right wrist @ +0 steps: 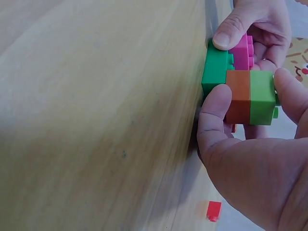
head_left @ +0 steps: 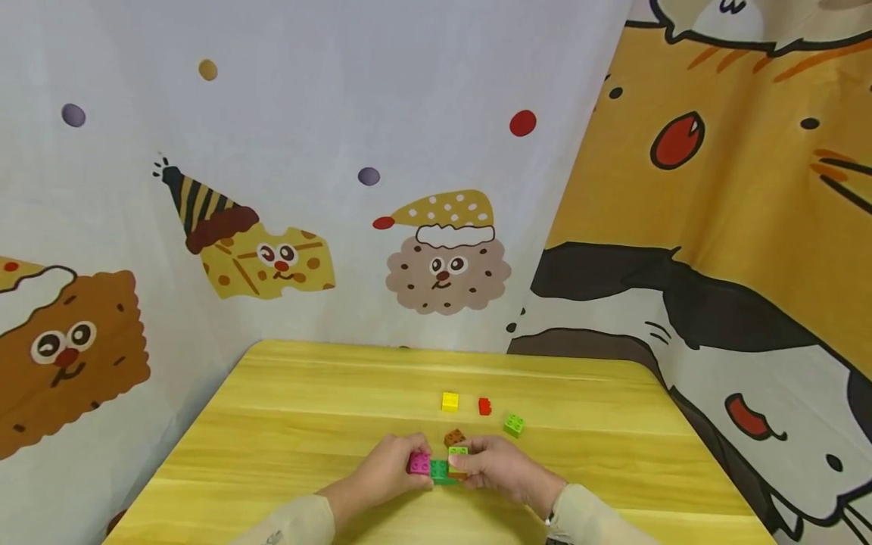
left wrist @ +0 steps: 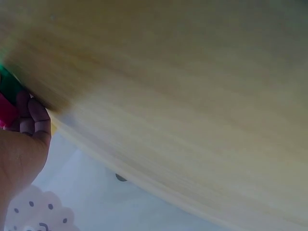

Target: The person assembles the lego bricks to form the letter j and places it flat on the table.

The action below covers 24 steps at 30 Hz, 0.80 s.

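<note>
A long green toy brick (head_left: pixel 440 472) lies near the table's front, with a pink brick (head_left: pixel 419 463) on its left end. My left hand (head_left: pixel 393 468) grips that end, its thumb against the green brick in the right wrist view. At the other end, my right hand (head_left: pixel 502 467) pinches a light green brick (right wrist: pixel 262 98) stacked on an orange-brown brick (right wrist: pixel 238 96). The orange-brown one sits against the studded side of the long brick; whether it is fully pressed on I cannot tell. The left wrist view catches only part of the left hand (left wrist: pixel 26 139) and bricks.
Just behind the hands lies a brown brick (head_left: pixel 454 437). Farther back are a yellow brick (head_left: pixel 450 402), a small red brick (head_left: pixel 484 406) and another light green brick (head_left: pixel 514 425). A printed curtain (head_left: pixel 306 136) hangs beyond the wooden table (head_left: pixel 306 393).
</note>
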### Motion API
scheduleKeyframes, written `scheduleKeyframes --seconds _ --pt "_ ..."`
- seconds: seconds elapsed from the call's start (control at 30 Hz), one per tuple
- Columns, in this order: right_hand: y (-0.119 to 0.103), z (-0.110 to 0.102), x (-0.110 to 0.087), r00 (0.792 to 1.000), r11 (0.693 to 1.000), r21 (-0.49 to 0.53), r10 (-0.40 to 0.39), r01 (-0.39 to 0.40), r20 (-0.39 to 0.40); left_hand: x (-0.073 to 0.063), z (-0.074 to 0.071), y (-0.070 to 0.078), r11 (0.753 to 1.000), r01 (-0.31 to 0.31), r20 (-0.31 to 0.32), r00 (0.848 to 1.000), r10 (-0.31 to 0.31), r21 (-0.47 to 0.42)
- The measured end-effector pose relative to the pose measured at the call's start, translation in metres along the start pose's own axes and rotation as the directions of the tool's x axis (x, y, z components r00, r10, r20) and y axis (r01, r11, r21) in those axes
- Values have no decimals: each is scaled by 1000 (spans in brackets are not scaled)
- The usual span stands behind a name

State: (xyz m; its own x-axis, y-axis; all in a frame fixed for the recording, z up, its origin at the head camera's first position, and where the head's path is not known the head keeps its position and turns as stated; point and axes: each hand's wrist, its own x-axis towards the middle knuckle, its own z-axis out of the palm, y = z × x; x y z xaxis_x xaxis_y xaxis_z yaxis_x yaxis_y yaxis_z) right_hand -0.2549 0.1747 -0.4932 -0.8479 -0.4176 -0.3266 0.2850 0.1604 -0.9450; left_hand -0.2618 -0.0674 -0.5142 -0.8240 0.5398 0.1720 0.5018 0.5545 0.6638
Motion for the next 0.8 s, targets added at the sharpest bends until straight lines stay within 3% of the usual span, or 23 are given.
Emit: scheduleKeyframes --seconds 0.47,0.8 --pt "1 0 3 1000 999 34 11 -12 20 1 2 -7 1000 9 7 1000 -9 -13" --pt "4 -4 6 1000 1000 -14 -2 2 31 1 1 -5 1000 -13 -2 1000 13 -5"
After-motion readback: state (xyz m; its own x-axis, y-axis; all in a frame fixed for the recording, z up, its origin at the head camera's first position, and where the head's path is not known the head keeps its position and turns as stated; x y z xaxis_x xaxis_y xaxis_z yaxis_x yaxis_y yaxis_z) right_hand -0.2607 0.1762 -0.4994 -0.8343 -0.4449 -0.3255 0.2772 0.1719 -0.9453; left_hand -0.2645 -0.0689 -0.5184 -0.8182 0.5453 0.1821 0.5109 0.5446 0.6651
